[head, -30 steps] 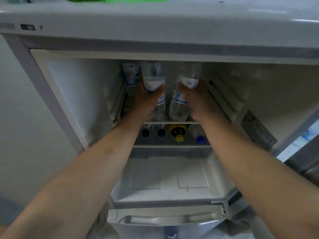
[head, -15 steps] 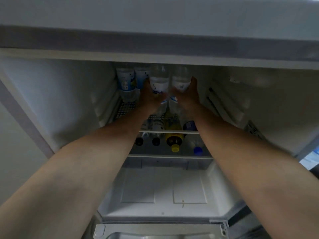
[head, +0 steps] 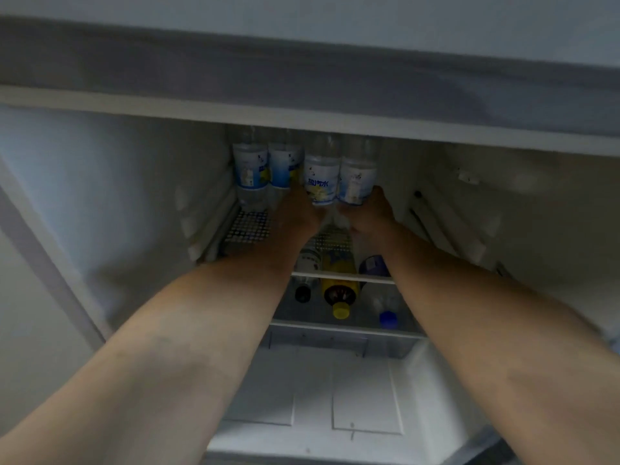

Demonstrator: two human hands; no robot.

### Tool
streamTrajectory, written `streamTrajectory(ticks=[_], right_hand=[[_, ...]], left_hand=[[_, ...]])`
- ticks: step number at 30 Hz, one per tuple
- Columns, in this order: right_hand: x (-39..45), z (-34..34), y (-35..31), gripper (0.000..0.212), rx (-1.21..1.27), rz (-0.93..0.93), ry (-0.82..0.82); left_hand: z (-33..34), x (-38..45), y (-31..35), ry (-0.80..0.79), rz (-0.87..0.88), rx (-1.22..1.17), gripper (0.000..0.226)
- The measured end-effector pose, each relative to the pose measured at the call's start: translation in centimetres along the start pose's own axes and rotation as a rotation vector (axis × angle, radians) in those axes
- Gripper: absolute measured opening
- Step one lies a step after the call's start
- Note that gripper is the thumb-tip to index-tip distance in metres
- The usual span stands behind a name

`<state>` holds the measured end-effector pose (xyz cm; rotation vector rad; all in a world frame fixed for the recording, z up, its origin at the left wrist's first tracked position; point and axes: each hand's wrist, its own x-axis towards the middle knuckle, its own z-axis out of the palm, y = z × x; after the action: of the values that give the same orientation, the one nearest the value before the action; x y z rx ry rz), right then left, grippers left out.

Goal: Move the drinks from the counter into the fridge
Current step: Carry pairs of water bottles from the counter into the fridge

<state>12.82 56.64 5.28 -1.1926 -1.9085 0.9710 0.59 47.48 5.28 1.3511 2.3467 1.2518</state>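
Observation:
Both my arms reach deep into the open fridge (head: 100, 196). My left hand (head: 297, 213) grips the lower part of a clear bottle with a white and blue label (head: 321, 182). My right hand (head: 370, 214) grips a matching bottle (head: 357, 179) just to its right. Both bottles stand upright at the back of the upper wire shelf (head: 250, 226). Two more of the same bottles (head: 251, 169) (head: 285, 169) stand to their left in one row. My fingers are mostly hidden behind the bottles.
On the shelf below stand a yellow-capped bottle (head: 340, 293), a dark-capped bottle (head: 303, 290) and a blue-capped bottle (head: 387, 317). A white drawer cover (head: 335, 397) lies under them. Ribbed side walls flank the shelves; the freezer door edge (head: 302, 62) hangs overhead.
Both hands have pushed their bottles further back on the upper shelf, into line with the two at the left. My head has moved closer and lower.

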Motion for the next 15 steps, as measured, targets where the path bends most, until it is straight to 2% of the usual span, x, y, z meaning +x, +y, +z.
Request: streamTrajectory(ticks=[3,7,11,15], right_hand=[[1.1,0.1,-0.1,0.074,-0.010,0.042,-0.006],[2.4,0.1,-0.3,0.070,-0.060,0.065,-0.018],[3.0,-0.1,-0.5,0.055,-0.146,0.088,-0.083],[2.6,-0.3,-0.9,0.041,-0.190,0.035,-0.140]], left_hand=[[1.0,0.5,0.2,0.054,-0.053,0.055,0.064],[1.6,1.6,0.5,0.023,-0.102,0.118,0.075],[1.4,2.0,0.3,-0.054,-0.121,0.219,0.075],[0.8,1.7,0.5,-0.094,-0.136,0.244,0.069]])
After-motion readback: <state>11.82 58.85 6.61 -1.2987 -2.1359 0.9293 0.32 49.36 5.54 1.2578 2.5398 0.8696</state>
